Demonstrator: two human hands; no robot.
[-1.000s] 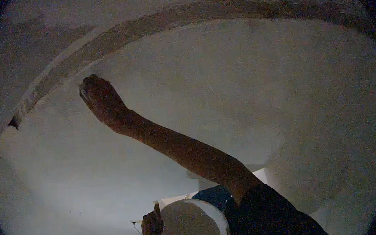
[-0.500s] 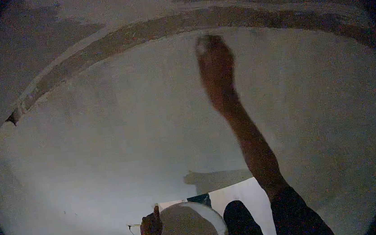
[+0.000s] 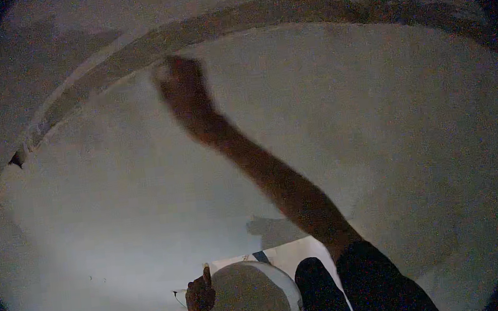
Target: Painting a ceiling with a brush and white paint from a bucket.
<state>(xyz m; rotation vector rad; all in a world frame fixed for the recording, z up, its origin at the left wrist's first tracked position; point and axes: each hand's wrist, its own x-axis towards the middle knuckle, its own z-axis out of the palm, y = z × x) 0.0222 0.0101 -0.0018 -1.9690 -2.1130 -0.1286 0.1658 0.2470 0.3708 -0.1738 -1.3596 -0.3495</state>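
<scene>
Right arm: stretched way out from the dark sleeve at lower right, running up and to the left across the pale wall, elbow only a little bent, forearm on a long diagonal.
Right hand: up high, knuckles toward the top, fingers curled in and looking clenched around a small pale thing; it's pretty blurry, so the exact finger placement is anyone's call.
Pale thing: sits at the left side of that fist, mostly covered by it, right by the lower edge of the brown band. Too smeared to say what it is, or whether it's actually touching the wall.
Brown band: rough strip curving across the top like an arch, with a small dark hole down at its left end.
Left hand: way down low, upright, one digit sticking straight up, right against the left edge of a round thing. Can't tell if it's really gripping or just resting there.
Round thing: broad, grey with a white crescent along its upper right, well below the right hand and just beside the left one.
Dark-clothed knee: pokes up between the round thing and the sleeve.
</scene>
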